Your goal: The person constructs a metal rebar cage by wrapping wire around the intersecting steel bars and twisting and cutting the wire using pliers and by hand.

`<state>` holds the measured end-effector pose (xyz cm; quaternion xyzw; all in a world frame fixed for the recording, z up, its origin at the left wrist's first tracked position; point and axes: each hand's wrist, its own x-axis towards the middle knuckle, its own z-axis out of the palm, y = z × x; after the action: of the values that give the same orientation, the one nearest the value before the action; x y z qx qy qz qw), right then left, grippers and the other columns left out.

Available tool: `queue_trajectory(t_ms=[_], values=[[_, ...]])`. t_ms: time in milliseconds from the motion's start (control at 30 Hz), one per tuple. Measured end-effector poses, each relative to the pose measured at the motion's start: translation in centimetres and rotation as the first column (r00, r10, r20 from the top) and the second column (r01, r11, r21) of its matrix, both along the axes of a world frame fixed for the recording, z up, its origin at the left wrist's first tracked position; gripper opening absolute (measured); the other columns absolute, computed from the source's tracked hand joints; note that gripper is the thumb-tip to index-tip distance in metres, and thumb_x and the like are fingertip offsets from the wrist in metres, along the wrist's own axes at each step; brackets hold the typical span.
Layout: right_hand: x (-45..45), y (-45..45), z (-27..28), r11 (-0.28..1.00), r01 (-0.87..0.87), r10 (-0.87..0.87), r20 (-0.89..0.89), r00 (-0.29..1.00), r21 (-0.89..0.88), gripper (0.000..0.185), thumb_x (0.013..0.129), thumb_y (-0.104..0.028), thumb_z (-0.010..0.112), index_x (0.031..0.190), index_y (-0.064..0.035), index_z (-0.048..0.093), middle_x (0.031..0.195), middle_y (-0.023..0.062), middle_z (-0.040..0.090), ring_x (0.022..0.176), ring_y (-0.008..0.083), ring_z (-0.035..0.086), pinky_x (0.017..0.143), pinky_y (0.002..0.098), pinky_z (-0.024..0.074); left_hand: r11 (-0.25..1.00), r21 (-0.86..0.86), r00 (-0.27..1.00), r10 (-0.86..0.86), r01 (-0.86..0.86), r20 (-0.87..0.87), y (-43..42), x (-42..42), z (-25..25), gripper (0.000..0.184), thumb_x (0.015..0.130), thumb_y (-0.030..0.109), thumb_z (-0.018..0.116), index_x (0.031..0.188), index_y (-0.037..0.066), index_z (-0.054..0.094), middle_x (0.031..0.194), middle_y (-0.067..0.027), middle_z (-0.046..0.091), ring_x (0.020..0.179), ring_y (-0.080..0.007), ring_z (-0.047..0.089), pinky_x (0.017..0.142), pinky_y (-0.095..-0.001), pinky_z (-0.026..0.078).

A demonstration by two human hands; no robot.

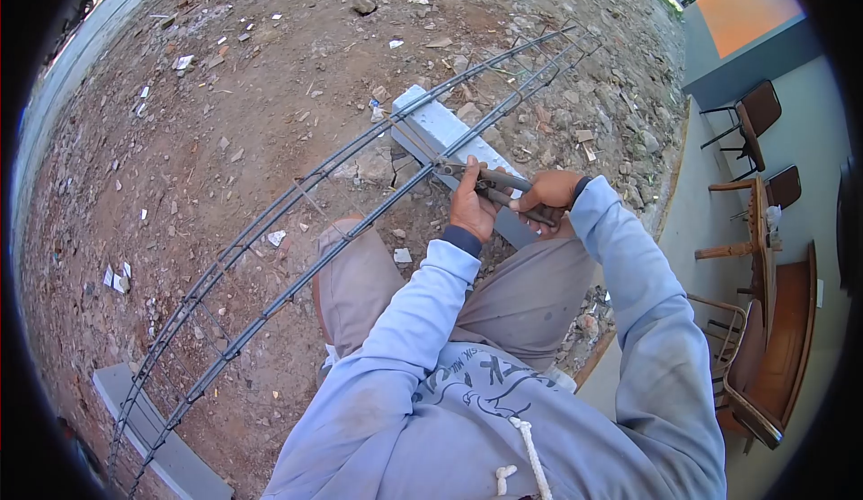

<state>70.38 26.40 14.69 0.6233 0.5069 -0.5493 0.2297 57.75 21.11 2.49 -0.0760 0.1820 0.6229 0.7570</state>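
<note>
Both the left hand (472, 205) and the right hand (548, 196) are clamped on one pair of metal pincers (503, 179). The left hand encloses the tool close behind its head; the right hand encloses it at the rear, toward the handle ends. The pincer head lies at a near bar of the steel reinforcement cage (340, 245), just ahead and to the left of the grip. Whether the pincer jaws are together, or clamped on wire or steel, cannot be told at this scale.

The cage extends from the grip in two directions: away beyond the hands, and a longer run back to the left. A white block (436, 120) supports it just beyond the grip. A grey block (189, 468) lies under its far left end, well apart from the hands. Rubble-strewn ground (225, 104) surrounds the work. Grey trousers (530, 293) are directly below the grip. To the right, well apart, a brown chair (760, 109) stands on a pale floor (697, 248).
</note>
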Motion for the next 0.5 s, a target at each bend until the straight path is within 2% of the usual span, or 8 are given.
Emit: queue_trajectory(t_ms=[67,100,133,167,267,300,400,500], values=[[-0.8,0.2,1.2,0.998,-0.031,0.024,0.128,0.991,0.053,0.038,0.078,-0.037,0.069,0.084,0.0002,0.064,0.066,0.0108,0.064,0.055,0.0212,0.063,0.045,0.0334,0.0474,1.000,-0.026,0.999,0.011,-0.010,0.049,0.3,0.5,-0.4,0.044,0.087,0.047,0.058,0.101,0.007,0.048,0.094,-0.0126,0.059,0.094,-0.0257,0.058,0.083,-0.0427,0.046],[-1.1,-0.4,1.7,0.930,-0.272,0.208,0.254,0.944,0.249,0.040,0.077,-0.037,0.070,0.090,0.0000,0.063,0.073,0.0116,0.064,0.063,0.0229,0.064,0.053,0.0360,0.0484,0.998,-0.052,0.998,0.020,-0.017,0.053,0.4,0.7,-0.3,0.043,0.087,0.046,0.058,0.101,0.007,0.048,0.095,-0.0129,0.059,0.094,-0.0259,0.058,0.082,-0.0424,0.046],[-1.4,-1.2,2.1,0.766,-0.504,0.344,0.408,0.846,0.398,0.043,0.075,-0.037,0.071,0.096,-0.0002,0.062,0.079,0.0124,0.064,0.070,0.0246,0.064,0.061,0.0386,0.0494,0.997,-0.074,0.998,0.029,-0.025,0.056,0.7,1.0,-0.3,0.043,0.087,0.046,0.058,0.100,0.006,0.048,0.095,-0.0132,0.059,0.094,-0.0261,0.058,0.082,-0.0422,0.046],[-1.7,-1.9,2.2,0.525,-0.700,0.414,0.573,0.707,0.484,0.047,0.074,-0.037,0.072,0.101,-0.0004,0.060,0.086,0.0132,0.064,0.078,0.0263,0.064,0.068,0.0412,0.0504,0.995,-0.093,0.997,0.042,-0.037,0.058,0.9,1.3,-0.2,0.043,0.086,0.049,0.058,0.097,0.008,0.050,0.096,-0.0106,0.058,0.091,-0.0246,0.059,0.080,-0.0409,0.048],[-2.0,-5.1,0.9,0.120,-0.764,0.245,0.727,0.641,0.633,0.057,0.073,-0.032,0.069,0.119,-0.0018,0.052,0.105,0.0143,0.058,0.102,0.0299,0.055,0.092,0.0474,0.0390,0.991,-0.128,0.999,0.044,-0.047,-0.023,1.9,1.6,0.6,0.048,0.087,0.052,0.055,0.102,0.006,0.050,0.096,-0.0102,0.056,0.095,-0.0250,0.058,0.081,-0.0413,0.047],[-1.5,-5.0,-0.4,-0.017,-0.826,0.158,0.818,0.554,0.563,0.059,0.076,-0.023,0.062,0.128,-0.0021,0.043,0.114,0.0136,0.053,0.111,0.0291,0.047,0.099,0.0481,0.0310,0.980,-0.194,0.998,0.045,-0.052,-0.038,2.4,1.9,0.7,0.051,0.088,0.053,0.053,0.104,0.005,0.049,0.098,-0.0103,0.054,0.097,-0.0262,0.057,0.081,-0.0404,0.046],[-0.9,-4.6,-2.3,-0.175,-0.820,0.021,0.835,0.550,0.545,0.051,0.079,-0.015,0.053,0.127,-0.0015,0.044,0.111,0.0144,0.054,0.110,0.0279,0.047,0.097,0.0469,0.0320,0.972,-0.226,0.998,0.051,-0.059,-0.041,2.7,1.9,1.6,0.051,0.089,0.052,0.052,0.105,0.004,0.048,0.101,-0.0111,0.053,0.100,-0.0283,0.057,0.081,-0.0422,0.047],[-0.5,-3.5,-3.8,-0.144,-0.819,0.017,0.829,0.559,0.555,0.045,0.081,-0.014,0.051,0.123,-0.0012,0.047,0.108,0.0144,0.054,0.106,0.0279,0.049,0.095,0.0466,0.0332,0.978,-0.209,0.999,0.031,-0.029,0.009,3.0,1.8,1.3,0.045,0.092,0.050,0.046,0.105,0.007,0.047,0.103,-0.0103,0.053,0.104,-0.0285,0.056,0.090,-0.0442,0.045]])
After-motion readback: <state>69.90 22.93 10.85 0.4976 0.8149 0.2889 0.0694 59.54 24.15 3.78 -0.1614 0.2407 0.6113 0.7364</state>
